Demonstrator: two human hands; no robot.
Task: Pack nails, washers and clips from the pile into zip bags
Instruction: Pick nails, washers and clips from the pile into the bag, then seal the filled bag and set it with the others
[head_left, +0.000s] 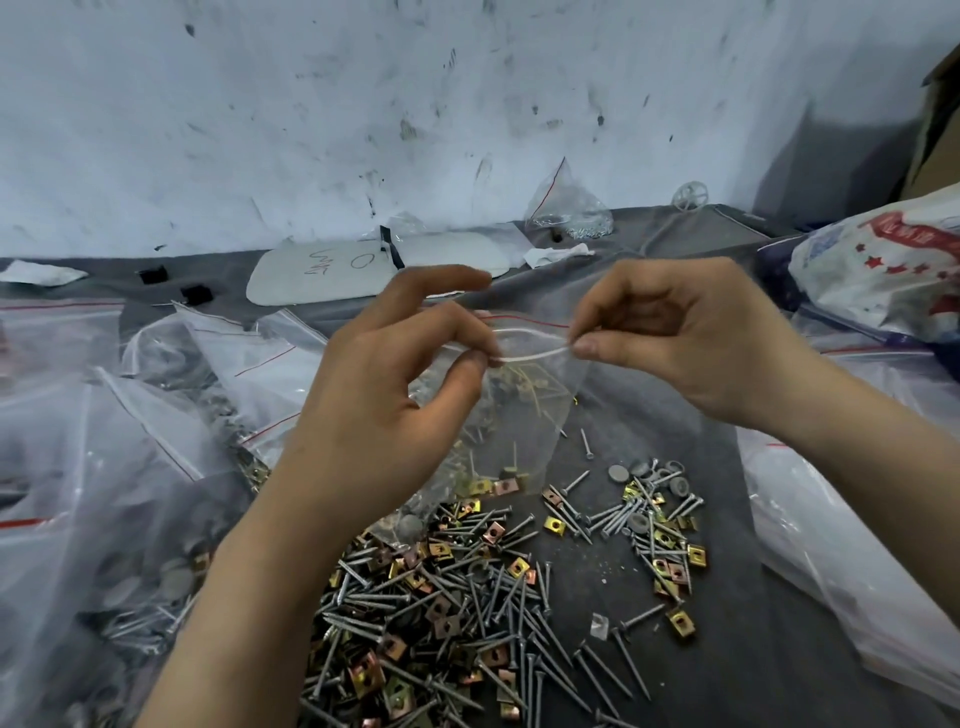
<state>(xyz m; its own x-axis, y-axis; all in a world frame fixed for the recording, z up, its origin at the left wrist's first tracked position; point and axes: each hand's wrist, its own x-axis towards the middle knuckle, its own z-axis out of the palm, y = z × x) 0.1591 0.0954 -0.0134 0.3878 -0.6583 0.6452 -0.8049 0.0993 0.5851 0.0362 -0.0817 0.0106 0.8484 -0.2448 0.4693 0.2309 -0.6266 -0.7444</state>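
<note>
Filled bags (104, 467) are lying at left on the grey tabletop (753, 649), below a scuffed white wall (363, 104). Left hand (384, 395) and right hand (675, 338) are each pinching the mouth of the zip bag (524, 415), holding it above the pile (467, 597) of nails, washers and clips.

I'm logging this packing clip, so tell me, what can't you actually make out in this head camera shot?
Head view only.
- Zip bag pinched by the left hand and right hand: count of parts inside, hidden by the left hand and glare.
- Filled bags at left: contents blurred behind crumpled film.
- Printed sack: cut off by the right edge, print unreadable.
- Marks on the white board: too small to read.
</note>
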